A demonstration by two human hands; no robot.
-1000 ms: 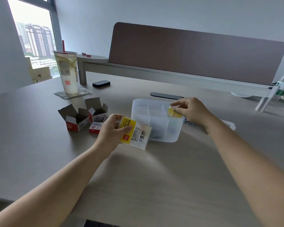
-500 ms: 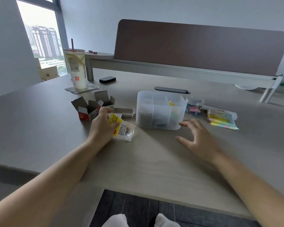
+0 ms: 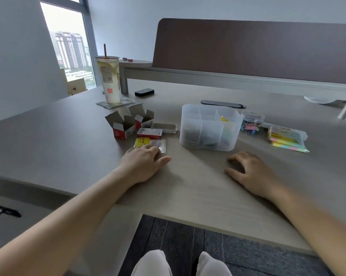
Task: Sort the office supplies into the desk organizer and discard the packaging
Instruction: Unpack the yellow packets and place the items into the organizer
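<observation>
While both hands lie on the desk [image 3: 188, 188], the left hand [image 3: 143, 166] rests palm down at about 9 o'clock of centre, its fingertips touching the near edge of a clear plastic wrapper [image 3: 150, 144] with a yellow label; the fingers look relaxed and grip nothing. The right hand [image 3: 250, 172] sits at 3 o'clock with fingers loosely bent, tips on the wood, holding nothing. Between the hands is a bare strip of desk running from the near edge up to the organizer [image 3: 209, 127], a translucent divided bin at 12 o'clock; a yellow item shows in its rear right compartment. At 10 o'clock stand two opened red-and-white cartons [image 3: 128, 125], flaps up, with a flat red-and-white box [image 3: 149, 133] and a pale tray [image 3: 166, 128] just beside them. At 2 o'clock a small clear jar [image 3: 252, 122] of coloured clips stands near the bin, and pastel sticky notes [image 3: 286, 139] lie in their wrapper farther right. A tall drink cup [image 3: 109, 80] with a red straw stands far at 11 o'clock. Printing on every label is too small to read. The desk's near edge cuts diagonally below the forearms.
</observation>
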